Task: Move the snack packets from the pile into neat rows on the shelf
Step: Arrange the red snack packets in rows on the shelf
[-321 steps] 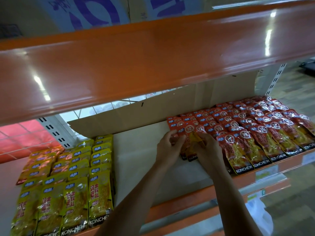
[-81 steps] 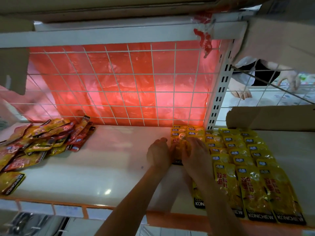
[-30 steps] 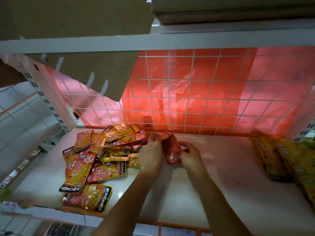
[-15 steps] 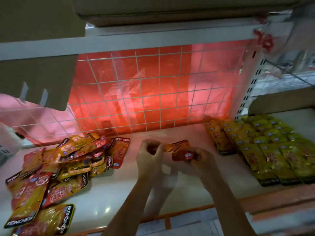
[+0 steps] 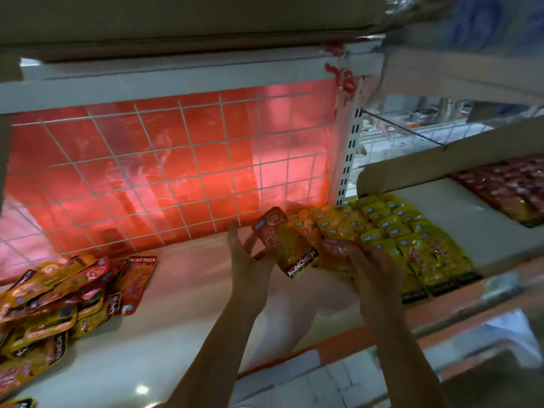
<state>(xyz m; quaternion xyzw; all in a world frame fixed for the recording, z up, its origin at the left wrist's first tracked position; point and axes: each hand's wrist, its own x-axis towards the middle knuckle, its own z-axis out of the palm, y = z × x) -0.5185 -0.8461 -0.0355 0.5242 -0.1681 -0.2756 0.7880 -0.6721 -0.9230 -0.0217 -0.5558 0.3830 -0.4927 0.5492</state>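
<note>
Your left forearm (image 5: pixel 223 343) and right forearm (image 5: pixel 403 348) were bare to the frame's lower edge; your left hand (image 5: pixel 250 260) and right hand (image 5: pixel 374 269) were ungloved.

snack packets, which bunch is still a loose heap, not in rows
The red and yellow pile at the left end of the shelf: its packets overlap at all angles. The yellow packets and the red packets at right lie in rows.

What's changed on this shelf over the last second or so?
The hands took red packets from the pile and carried them right. The left hand now holds a packet beside the yellow rows; the right hand reaches their edge. Pile and rows otherwise lie as before.
</note>
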